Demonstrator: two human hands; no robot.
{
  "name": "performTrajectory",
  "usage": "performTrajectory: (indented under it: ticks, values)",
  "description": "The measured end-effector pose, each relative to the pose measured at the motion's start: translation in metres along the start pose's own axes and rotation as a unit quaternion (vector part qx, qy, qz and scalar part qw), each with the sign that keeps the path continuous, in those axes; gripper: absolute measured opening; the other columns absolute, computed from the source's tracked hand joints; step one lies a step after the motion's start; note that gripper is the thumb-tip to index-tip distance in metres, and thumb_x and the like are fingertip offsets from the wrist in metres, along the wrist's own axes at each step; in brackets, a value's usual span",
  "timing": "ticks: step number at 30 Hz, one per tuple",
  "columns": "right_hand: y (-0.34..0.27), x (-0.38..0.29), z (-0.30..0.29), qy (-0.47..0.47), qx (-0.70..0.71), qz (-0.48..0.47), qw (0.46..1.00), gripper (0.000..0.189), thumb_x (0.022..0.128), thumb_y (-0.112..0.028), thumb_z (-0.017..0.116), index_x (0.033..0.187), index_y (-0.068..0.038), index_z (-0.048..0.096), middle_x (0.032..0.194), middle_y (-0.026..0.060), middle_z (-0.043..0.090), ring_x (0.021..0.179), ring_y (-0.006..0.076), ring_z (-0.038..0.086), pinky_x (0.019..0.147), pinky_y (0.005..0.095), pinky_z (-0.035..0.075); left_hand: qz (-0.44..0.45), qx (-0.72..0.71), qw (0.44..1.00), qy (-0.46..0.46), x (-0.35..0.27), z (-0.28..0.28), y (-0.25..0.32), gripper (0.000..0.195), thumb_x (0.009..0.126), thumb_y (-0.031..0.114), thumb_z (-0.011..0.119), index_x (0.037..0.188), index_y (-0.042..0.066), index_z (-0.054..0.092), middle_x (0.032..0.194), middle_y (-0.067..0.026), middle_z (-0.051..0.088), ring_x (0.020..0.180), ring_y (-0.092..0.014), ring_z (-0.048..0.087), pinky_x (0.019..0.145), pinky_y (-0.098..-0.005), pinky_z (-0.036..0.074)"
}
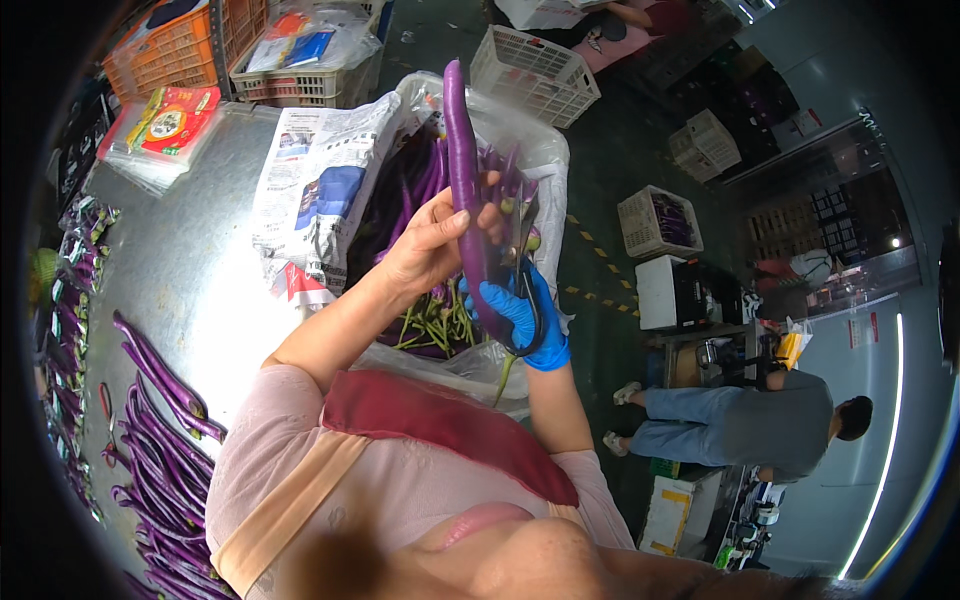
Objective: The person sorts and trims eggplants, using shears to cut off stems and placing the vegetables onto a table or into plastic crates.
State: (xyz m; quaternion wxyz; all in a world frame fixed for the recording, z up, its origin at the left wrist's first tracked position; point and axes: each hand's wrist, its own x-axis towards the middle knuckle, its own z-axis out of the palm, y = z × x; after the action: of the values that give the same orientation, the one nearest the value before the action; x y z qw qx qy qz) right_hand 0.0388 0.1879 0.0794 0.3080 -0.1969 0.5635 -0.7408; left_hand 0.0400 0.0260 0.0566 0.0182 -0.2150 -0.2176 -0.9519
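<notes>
One long purple eggplant (463, 165) stands nearly upright before my chest, its stem end low. My bare left hand (431, 244) grips its middle, thumb in front and fingers behind. Around the lower part of the eggplant curl the blue-gloved fingers of my right hand (536, 319), which also holds black-handled scissors (523, 232), blades pointing up. Behind both hands is a crate lined with clear plastic (553, 161), holding more eggplants (390, 214) and cut green stems (439, 322). Folded newspaper (322, 180) hangs over its left side.
On the metal table (195, 247) at left lie a pile of eggplants (161, 480), red-handled scissors (106, 409) and printed plastic bags (169, 131). Packed eggplants (71, 322) line its far edge. A white crate (536, 75) stands beyond. A person (750, 424) stands at right.
</notes>
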Motion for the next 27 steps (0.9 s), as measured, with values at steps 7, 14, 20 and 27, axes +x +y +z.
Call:
performTrajectory:
  ticks: [7, 14, 20, 27]
  values:
    - [0.020, 0.001, 0.000, 0.018, 0.001, -0.020, 1.000, 0.029, 0.080, -0.004, 0.060, 0.108, -0.002, 0.051, 0.087, 0.0050, 0.060, 0.073, 0.0134, 0.060, 0.064, 0.0233, 0.049, 0.004, 0.030, 0.999, 0.029, -0.004, 0.003, 0.001, 0.066, 0.079, 0.023, 0.067, 0.131, 0.001, 0.032, 0.082, -0.0024, 0.048, 0.081, -0.017, 0.046, 0.080, -0.0319, 0.038]
    - [0.023, 0.002, 0.001, 0.013, -0.022, -0.031, 0.999, 0.031, 0.081, -0.004, 0.061, 0.110, -0.002, 0.051, 0.092, 0.0041, 0.060, 0.076, 0.0113, 0.058, 0.066, 0.0224, 0.048, 0.002, 0.082, 0.996, 0.030, -0.007, 0.003, 0.004, 0.067, 0.078, 0.027, 0.067, 0.130, 0.004, 0.033, 0.080, -0.0012, 0.044, 0.077, -0.015, 0.044, 0.076, -0.0310, 0.038]
    - [0.034, 0.004, 0.004, 0.040, -0.077, -0.058, 0.995, 0.035, 0.081, -0.005, 0.062, 0.114, -0.002, 0.050, 0.098, 0.0034, 0.058, 0.084, 0.0109, 0.055, 0.072, 0.0221, 0.046, 0.011, 0.047, 0.999, 0.006, -0.006, -0.007, 0.013, 0.065, 0.079, 0.027, 0.066, 0.130, 0.006, 0.032, 0.078, 0.0001, 0.042, 0.075, -0.014, 0.042, 0.072, -0.0299, 0.038]
    - [0.041, 0.003, -0.002, -0.028, -0.122, -0.027, 0.992, 0.043, 0.079, -0.001, 0.063, 0.118, -0.003, 0.047, 0.103, 0.0030, 0.058, 0.092, 0.0119, 0.055, 0.081, 0.0242, 0.045, -0.014, -0.032, 0.993, 0.116, -0.008, -0.020, 0.016, 0.060, 0.090, 0.039, 0.048, 0.135, 0.005, 0.028, 0.098, -0.0083, 0.055, 0.090, -0.018, 0.051, 0.083, -0.0323, 0.041]
